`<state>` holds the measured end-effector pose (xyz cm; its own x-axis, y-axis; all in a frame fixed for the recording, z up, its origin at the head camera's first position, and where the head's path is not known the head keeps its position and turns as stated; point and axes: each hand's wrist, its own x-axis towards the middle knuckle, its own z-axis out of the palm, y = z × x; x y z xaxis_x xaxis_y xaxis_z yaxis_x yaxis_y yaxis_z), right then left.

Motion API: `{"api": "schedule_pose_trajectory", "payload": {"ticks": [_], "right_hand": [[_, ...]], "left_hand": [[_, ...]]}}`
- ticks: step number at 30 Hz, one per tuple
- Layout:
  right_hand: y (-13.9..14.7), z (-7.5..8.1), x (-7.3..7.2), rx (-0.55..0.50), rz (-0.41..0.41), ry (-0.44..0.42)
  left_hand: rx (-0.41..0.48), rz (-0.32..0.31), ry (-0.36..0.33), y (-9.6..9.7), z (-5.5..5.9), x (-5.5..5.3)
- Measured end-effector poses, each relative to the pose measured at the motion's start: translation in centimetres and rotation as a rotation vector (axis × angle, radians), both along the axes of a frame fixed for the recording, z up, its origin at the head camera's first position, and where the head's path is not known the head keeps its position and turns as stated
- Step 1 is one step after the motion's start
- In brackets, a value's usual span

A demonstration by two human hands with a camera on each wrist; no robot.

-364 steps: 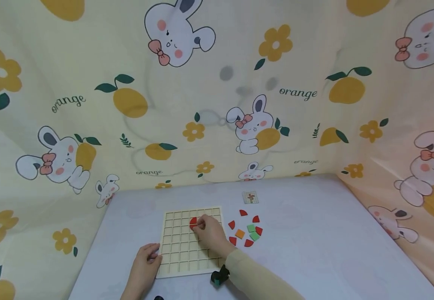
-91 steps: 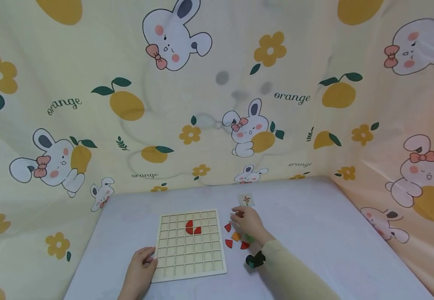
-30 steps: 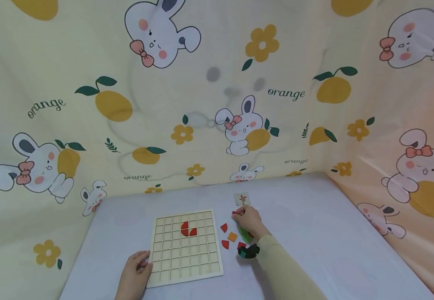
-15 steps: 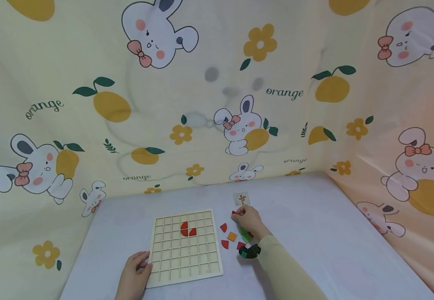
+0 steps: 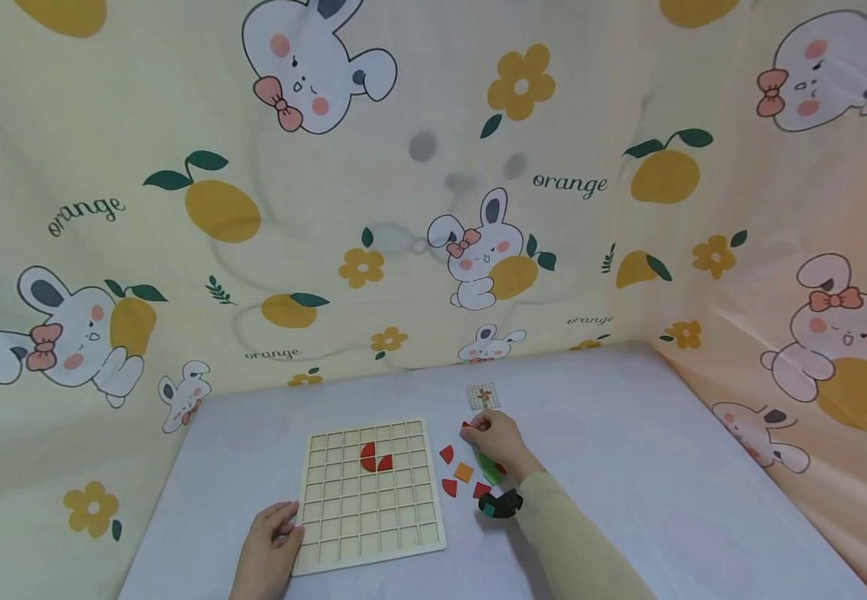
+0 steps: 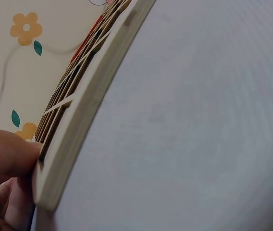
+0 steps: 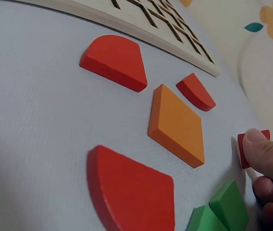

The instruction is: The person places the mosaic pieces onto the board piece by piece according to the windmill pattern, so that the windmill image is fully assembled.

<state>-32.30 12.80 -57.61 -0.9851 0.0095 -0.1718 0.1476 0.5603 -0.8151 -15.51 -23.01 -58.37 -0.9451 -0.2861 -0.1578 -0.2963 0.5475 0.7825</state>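
Note:
My right hand [image 5: 498, 437] pinches a red quarter-circle tile [image 7: 242, 155] between thumb and fingers, close over the table to the right of the grid board [image 5: 368, 525]. In the right wrist view the thumb lies on top of that tile. Three red quarter-circles [image 5: 368, 451] sit in neighbouring cells in the board's upper part. My left hand [image 5: 268, 546] rests against the board's left edge, fingertips touching the rim near the front corner. Loose beside the board lie an orange square [image 7: 177, 127], several red quarter-circles [image 7: 115, 62] and green tiles [image 7: 229, 204], some partly hidden by the right hand in the head view.
A small pattern card [image 5: 483, 396] with a printed grid and pinwheel lies behind the right hand. A black strap [image 5: 501, 503] sits at the right wrist. The white table [image 5: 628, 467] meets patterned cloth [image 5: 373, 183] at the back and sides.
Since the oldest frame, my right hand has moved off the board to the loose tiles and now pinches a red one. A third red tile shows on the board. The left hand stays.

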Motion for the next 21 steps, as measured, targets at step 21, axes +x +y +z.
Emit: {"api": "schedule_pose_trajectory", "payload": {"ticks": [21], "right_hand": [[-0.07, 0.06, 0.01, 0.017, -0.006, 0.003]], "left_hand": [[0.003, 0.021, -0.026, -0.15, -0.28, -0.35]]}}
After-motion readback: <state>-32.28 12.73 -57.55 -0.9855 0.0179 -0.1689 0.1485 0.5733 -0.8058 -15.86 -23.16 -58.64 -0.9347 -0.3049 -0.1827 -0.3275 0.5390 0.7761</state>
